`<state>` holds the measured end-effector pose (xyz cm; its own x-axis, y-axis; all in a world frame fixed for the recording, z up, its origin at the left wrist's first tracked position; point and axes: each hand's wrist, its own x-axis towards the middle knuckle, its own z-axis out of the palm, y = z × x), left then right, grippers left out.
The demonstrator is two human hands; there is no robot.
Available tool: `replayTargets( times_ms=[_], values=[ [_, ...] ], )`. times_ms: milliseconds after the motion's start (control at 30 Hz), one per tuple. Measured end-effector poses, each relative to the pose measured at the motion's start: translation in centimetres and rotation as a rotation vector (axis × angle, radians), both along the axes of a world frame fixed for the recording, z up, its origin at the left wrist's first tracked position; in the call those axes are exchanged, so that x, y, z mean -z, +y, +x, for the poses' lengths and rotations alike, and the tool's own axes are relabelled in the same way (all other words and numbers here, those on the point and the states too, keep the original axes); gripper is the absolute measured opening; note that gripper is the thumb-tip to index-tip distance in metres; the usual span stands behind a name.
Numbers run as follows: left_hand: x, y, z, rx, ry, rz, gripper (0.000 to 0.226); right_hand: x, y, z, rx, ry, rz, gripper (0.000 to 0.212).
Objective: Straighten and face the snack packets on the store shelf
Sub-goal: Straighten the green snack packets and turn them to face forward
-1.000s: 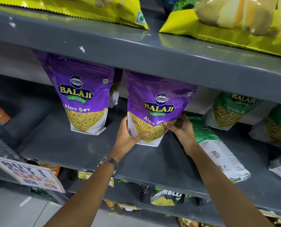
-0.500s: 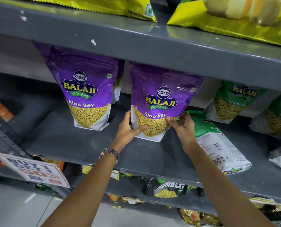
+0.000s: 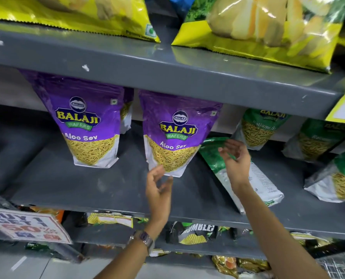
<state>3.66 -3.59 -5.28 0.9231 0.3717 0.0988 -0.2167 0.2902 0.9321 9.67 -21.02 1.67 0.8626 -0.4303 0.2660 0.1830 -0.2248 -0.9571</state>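
Two purple Balaji Aloo Sev packets stand upright facing front on the grey shelf [image 3: 87, 190]: the left packet [image 3: 89, 125] and the middle packet [image 3: 175, 135]. My left hand [image 3: 159, 188] hovers open just below the middle packet's bottom edge, fingers apart, holding nothing. My right hand [image 3: 235, 160] is open to the right of that packet, above a green-and-white packet [image 3: 266, 186] that lies flat on its back, tilted toward the shelf front. Another purple packet [image 3: 126, 115] peeks out behind the left one.
Green Ratlami Sev packets [image 3: 258, 129] stand at the back right, one [image 3: 336, 178] leaning further right. Yellow chip bags [image 3: 268, 27] fill the shelf above. A "Buy 1 Get 1" sign [image 3: 26, 226] hangs at lower left. More packets lie on the lower shelf [image 3: 195, 232].
Both hands have let go of the middle purple packet, which now stands on its own. The left hand dropped below it; the right hand moved right over the lying green packet.
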Motion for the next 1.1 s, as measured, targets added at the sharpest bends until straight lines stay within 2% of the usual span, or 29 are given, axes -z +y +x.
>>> replayTargets(
  times_ms=[33, 100, 133, 200, 267, 300, 400, 467, 533, 600, 667, 733, 800, 867, 967, 1100],
  values=[
    [0.0, -1.3, -0.1, 0.072, 0.05, 0.028, 0.051, -0.4, -1.4, -0.2, 0.056, -0.009, -0.009, 0.029],
    [-0.4, -4.0, 0.5, 0.284, 0.21, 0.055, 0.042, -0.7, -4.9, -0.1, 0.165, 0.046, -0.058, 0.027],
    [-0.9, -5.3, 0.9, 0.408, 0.306, 0.052, 0.037, -0.5, -6.9, 0.2, 0.208, 0.13, -0.092, 0.027],
    [-1.7, -8.0, 1.7, 0.584, 0.49, 0.04, 0.046, 0.5, -10.8, 0.5, 0.246, 0.397, -0.141, 0.028],
    [-1.6, -10.2, 2.6, 0.621, 0.604, -0.005, 0.056, 1.8, -13.8, 0.5, 0.159, 0.66, -0.262, 0.023],
    [-1.6, -11.2, 3.1, 0.616, 0.64, -0.037, 0.056, 2.5, -15.2, 0.4, 0.062, 0.728, -0.311, 0.025],
    [-1.6, -13.8, 4.2, 0.574, 0.672, -0.109, 0.049, 3.1, -17.2, -0.1, -0.126, 0.788, -0.275, 0.036],
    [-2.0, -14.8, 4.4, 0.524, 0.636, -0.121, 0.034, 2.8, -17.5, -0.4, -0.252, 0.789, -0.142, 0.03],
    [-1.9, -15.3, 4.2, 0.479, 0.574, -0.079, 0.025, 2.9, -17.9, -0.4, -0.322, 0.8, -0.045, 0.04],
    [-1.6, -15.0, 3.5, 0.464, 0.516, -0.008, 0.027, 3.1, -18.2, -1.1, -0.386, 0.773, -0.009, 0.05],
    [-1.3, -14.6, 2.9, 0.461, 0.473, 0.048, 0.04, 3.6, -19.2, -1.7, -0.429, 0.747, -0.004, 0.052],
    [-1.4, -14.3, 2.4, 0.439, 0.421, 0.089, 0.051, 3.0, -19.9, -2.7, -0.485, 0.701, 0.006, 0.045],
    [-2.2, -14.5, 2.2, 0.431, 0.32, 0.14, 0.049, 2.8, -20.7, -3.2, -0.531, 0.625, 0.03, 0.038],
    [-3.6, -15.2, 2.6, 0.449, 0.215, 0.191, 0.047, 2.5, -21.6, -3.1, -0.514, 0.539, 0.045, 0.043],
    [-4.9, -16.8, 4.0, 0.466, 0.106, 0.249, 0.052, 2.3, -22.8, -2.4, -0.381, 0.394, 0.066, 0.061],
    [-4.5, -18.7, 6.0, 0.443, 0.035, 0.338, 0.051, 2.8, -23.6, -1.9, -0.259, 0.28, 0.098, 0.054]
  ],
)
